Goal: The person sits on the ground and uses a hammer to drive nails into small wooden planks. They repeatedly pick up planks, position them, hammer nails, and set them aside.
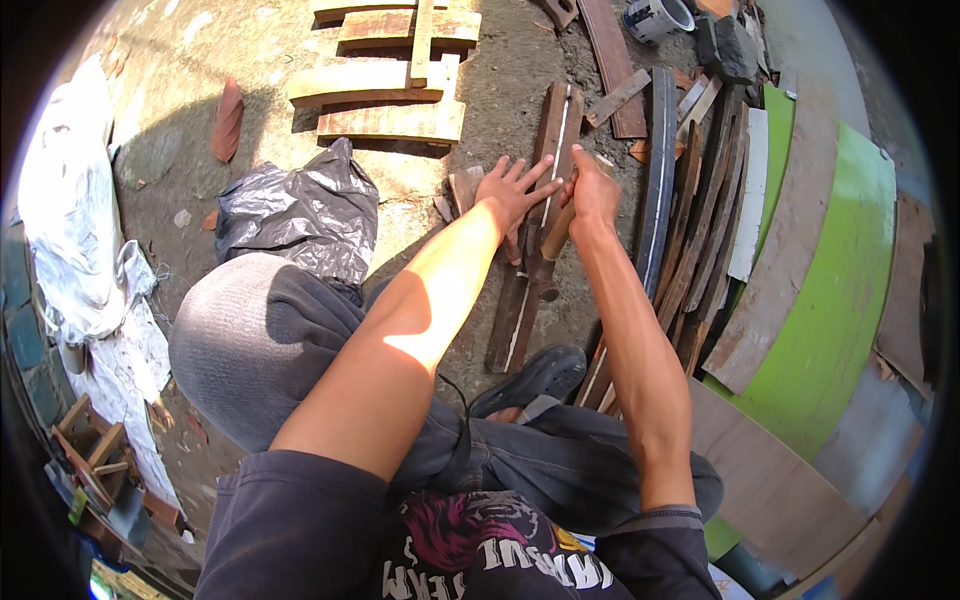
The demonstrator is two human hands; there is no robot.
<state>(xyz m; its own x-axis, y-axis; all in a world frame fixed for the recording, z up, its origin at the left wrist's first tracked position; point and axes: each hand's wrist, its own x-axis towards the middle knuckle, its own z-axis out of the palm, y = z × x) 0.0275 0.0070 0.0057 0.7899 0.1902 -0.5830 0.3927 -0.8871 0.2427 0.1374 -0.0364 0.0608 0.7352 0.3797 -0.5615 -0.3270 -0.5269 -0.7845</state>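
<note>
A long brown wooden bar point(507, 325) with a white line along it lies on the ground in front of me. My left hand point(509, 197) rests across its left edge, fingers spread and stretched out. My right hand point(594, 194) is closed around the wooden handle point(557, 236) of a hammer, on the right side of the bar. The dark hammer head point(540, 280) points toward me, over the bar. Part of the bar's middle is hidden by my hands and the hammer.
Curved wooden slats point(390, 122) lie at the far left, beyond a black plastic bag point(300, 215). Long wood strips point(690, 230) and green panels point(845, 280) are stacked on the right. A white bucket point(657, 20) stands far right. White sheeting point(75, 210) covers the left side.
</note>
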